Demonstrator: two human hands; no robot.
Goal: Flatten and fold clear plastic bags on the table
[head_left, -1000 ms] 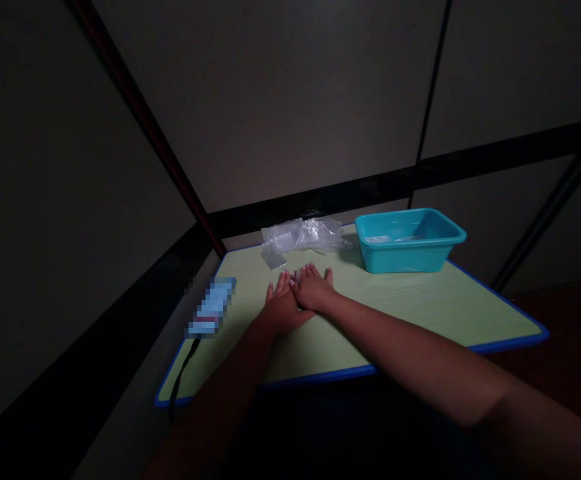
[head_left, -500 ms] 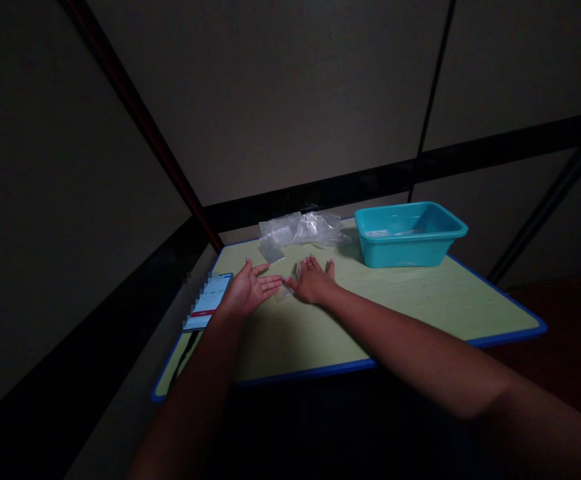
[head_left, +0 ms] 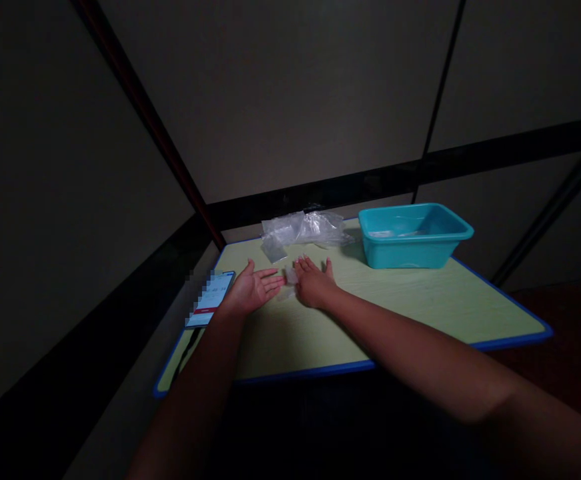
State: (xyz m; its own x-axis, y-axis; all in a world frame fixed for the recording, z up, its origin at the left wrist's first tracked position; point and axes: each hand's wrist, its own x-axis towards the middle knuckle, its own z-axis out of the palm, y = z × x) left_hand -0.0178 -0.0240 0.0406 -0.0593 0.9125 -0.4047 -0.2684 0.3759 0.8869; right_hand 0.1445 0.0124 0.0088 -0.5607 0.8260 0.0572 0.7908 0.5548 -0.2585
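Observation:
A small clear plastic bag (head_left: 288,285) lies on the yellow-green table (head_left: 310,337) between my hands, partly hidden by them. My right hand (head_left: 314,281) rests palm down over its right side, fingers pointing away and thumb apart. Beside its left edge is my left hand (head_left: 255,289), turned palm up with the fingers stretched out and the thumb spread. The left fingertips come close to the bag; I cannot tell whether they touch it. Just beyond the hands lies a heap of clear plastic bags (head_left: 303,229).
A turquoise plastic basin (head_left: 413,252) stands at the back right with some clear or whitish pieces inside. At the left edge lies a phone or tablet (head_left: 213,300) with a lit screen, a dark strap (head_left: 188,352) below it. A wall panel rises behind the table.
My right hand has shifted slightly right, its thumb drawing back from the left fingers, and more of the small bag shows. The left hand has barely moved. The view has tilted slightly.

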